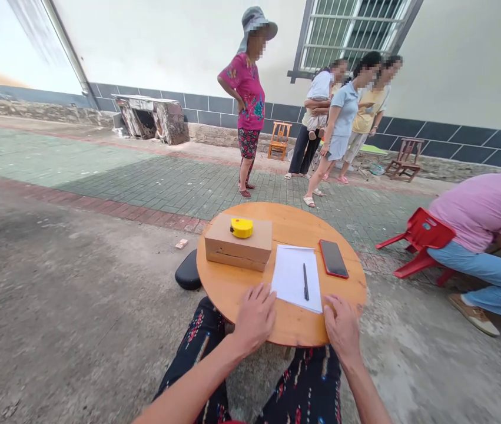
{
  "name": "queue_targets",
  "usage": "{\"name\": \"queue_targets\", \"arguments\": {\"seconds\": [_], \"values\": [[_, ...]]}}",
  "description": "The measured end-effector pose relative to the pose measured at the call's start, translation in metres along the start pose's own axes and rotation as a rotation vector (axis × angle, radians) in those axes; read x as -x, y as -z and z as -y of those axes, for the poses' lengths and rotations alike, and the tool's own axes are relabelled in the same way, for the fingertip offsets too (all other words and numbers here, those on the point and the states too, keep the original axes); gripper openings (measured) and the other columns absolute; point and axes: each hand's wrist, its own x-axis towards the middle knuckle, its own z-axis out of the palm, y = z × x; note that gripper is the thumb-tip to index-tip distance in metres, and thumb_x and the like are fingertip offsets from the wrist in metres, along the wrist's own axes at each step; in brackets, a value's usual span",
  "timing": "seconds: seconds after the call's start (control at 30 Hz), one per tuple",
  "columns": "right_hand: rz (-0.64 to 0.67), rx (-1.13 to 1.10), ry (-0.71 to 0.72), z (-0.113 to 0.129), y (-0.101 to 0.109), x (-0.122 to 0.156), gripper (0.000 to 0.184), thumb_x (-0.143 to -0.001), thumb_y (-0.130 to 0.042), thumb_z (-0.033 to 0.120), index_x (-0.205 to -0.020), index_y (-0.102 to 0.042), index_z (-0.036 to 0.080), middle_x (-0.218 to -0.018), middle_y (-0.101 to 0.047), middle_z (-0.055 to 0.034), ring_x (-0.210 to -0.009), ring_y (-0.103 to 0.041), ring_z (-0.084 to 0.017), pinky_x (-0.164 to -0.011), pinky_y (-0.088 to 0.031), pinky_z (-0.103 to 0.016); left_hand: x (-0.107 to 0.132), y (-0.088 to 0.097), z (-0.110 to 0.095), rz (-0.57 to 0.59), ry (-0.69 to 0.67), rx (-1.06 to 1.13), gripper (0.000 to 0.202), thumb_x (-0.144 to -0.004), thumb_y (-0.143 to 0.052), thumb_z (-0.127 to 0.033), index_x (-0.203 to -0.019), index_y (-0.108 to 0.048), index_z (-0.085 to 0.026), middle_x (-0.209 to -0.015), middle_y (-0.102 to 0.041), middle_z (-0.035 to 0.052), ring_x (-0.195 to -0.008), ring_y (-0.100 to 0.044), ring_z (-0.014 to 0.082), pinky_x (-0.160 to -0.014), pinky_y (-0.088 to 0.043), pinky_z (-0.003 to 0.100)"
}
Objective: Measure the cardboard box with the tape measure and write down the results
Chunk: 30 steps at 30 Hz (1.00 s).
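My left hand (255, 315) lies flat on the near side of the round wooden table (298, 333), fingers stretched out beside the lower left corner of a stack of white paper (289, 277). Resting at the paper's lower right corner is my right hand (342, 324); its fingers are loosely bent and hold nothing that I can see. A black pen (305, 281) lies on the paper. To the left a brown cardboard box (238, 252) carries a yellow tape measure (242, 228) on top. A phone with a red edge (334, 259) lies right of the paper.
A black rounded seat (188, 271) stands against the table's left side. At right, a person in pink sits on a red plastic chair (429, 235). Several people stand beyond the table, near wooden chairs (279, 140) by the wall.
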Motion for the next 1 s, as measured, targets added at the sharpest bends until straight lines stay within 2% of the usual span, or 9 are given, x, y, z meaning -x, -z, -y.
{"name": "queue_targets", "arguments": {"seconds": [0.13, 0.23, 0.3, 0.43, 0.53, 0.63, 0.73, 0.87, 1.0], "values": [[-0.101, -0.177, 0.058, 0.039, -0.005, -0.025, 0.038, -0.087, -0.042, 0.034, -0.104, -0.069, 0.014, -0.12, -0.065, -0.017, -0.113, -0.057, -0.03, -0.1, -0.042, -0.049, 0.012, 0.019, 0.03, -0.286, 0.141, 0.164, 0.045, -0.086, -0.05, -0.017, -0.13, -0.053, -0.02, -0.143, -0.049, 0.0111, -0.134, -0.042, 0.0261, -0.111, -0.036, 0.047], [-0.105, -0.34, 0.144, 0.097, -0.012, -0.06, 0.033, -0.085, -0.048, 0.033, -0.108, -0.066, 0.018, -0.126, -0.061, -0.0144, -0.119, -0.054, -0.029, -0.102, -0.041, -0.048, 0.001, 0.053, 0.073, -0.553, 0.35, 0.257, 0.046, -0.088, -0.051, -0.025, -0.134, -0.049, -0.021, -0.141, -0.049, 0.0118, -0.131, -0.044, 0.027, -0.112, -0.032, 0.05], [-0.075, -0.397, 0.207, 0.142, -0.019, -0.088, 0.033, -0.084, -0.052, 0.032, -0.113, -0.064, 0.021, -0.129, -0.059, -0.0124, -0.121, -0.053, -0.027, -0.104, -0.04, -0.047, -0.018, 0.079, 0.105, -0.646, 0.472, 0.371, 0.048, -0.088, -0.053, -0.032, -0.134, -0.049, -0.02, -0.141, -0.049, 0.0125, -0.135, -0.04, 0.0275, -0.115, -0.027, 0.049], [0.051, -0.333, 0.286, 0.223, -0.037, -0.137, 0.054, -0.079, -0.061, 0.037, -0.128, -0.054, 0.015, -0.134, -0.055, -0.0172, -0.125, -0.049, -0.032, -0.104, -0.037, -0.048, -0.066, 0.108, 0.148, -0.626, 0.658, 0.666, 0.062, -0.086, -0.057, -0.045, -0.139, -0.045, -0.014, -0.146, -0.045, 0.0161, -0.138, -0.038, 0.0292, -0.114, -0.029, 0.043], [0.174, -0.223, 0.251, 0.254, -0.047, -0.153, 0.065, -0.075, -0.066, 0.04, -0.132, -0.051, 0.012, -0.131, -0.058, -0.0199, -0.12, -0.051, -0.037, -0.101, -0.036, -0.053, -0.087, 0.108, 0.154, -0.558, 0.631, 0.753, 0.058, -0.085, -0.057, -0.048, -0.131, -0.054, -0.013, -0.131, -0.06, 0.0158, -0.126, -0.052, 0.0304, -0.105, -0.041, 0.043], [0.194, -0.349, 0.21, 0.252, -0.041, -0.143, 0.063, -0.072, -0.071, 0.039, -0.127, -0.055, 0.014, -0.125, -0.063, -0.017, -0.116, -0.054, -0.035, -0.101, -0.035, -0.053, -0.079, 0.101, 0.144, -0.507, 0.56, 0.843, 0.051, -0.087, -0.052, -0.047, -0.124, -0.059, -0.013, -0.12, -0.067, 0.0128, -0.113, -0.061, 0.0276, -0.098, -0.048, 0.04], [0.134, -0.78, 0.083, 0.228, -0.015, -0.114, 0.064, -0.071, -0.074, 0.044, -0.127, -0.055, 0.018, -0.125, -0.064, -0.0122, -0.114, -0.057, -0.03, -0.099, -0.041, -0.046, -0.047, 0.096, 0.132, -0.51, 0.525, 0.91, 0.053, -0.089, -0.05, -0.045, -0.132, -0.053, -0.014, -0.127, -0.064, 0.011, -0.116, -0.06, 0.0252, -0.099, -0.047, 0.036], [-0.167, -1.256, -0.169, 0.192, 0.027, -0.068, 0.057, -0.078, -0.069, 0.046, -0.128, -0.054, 0.023, -0.124, -0.064, -0.0076, -0.11, -0.062, -0.026, -0.091, -0.047, -0.041, 0.004, 0.081, 0.125, -0.558, 0.567, 0.932, 0.056, -0.086, -0.055, -0.042, -0.136, -0.049, -0.017, -0.135, -0.059, 0.0092, -0.126, -0.053, 0.0254, -0.106, -0.042, 0.036], [-0.21, -1.428, -0.424, 0.179, 0.04, -0.04, 0.046, -0.087, -0.057, 0.052, -0.125, -0.059, 0.026, -0.123, -0.065, -0.006, -0.099, -0.069, -0.024, -0.076, -0.053, -0.035, 0.031, 0.058, 0.126, -0.563, 0.668, 0.799, 0.051, -0.079, -0.061, -0.04, -0.124, -0.059, -0.015, -0.122, -0.066, 0.0108, -0.116, -0.059, 0.0288, -0.101, -0.044, 0.04]]}}
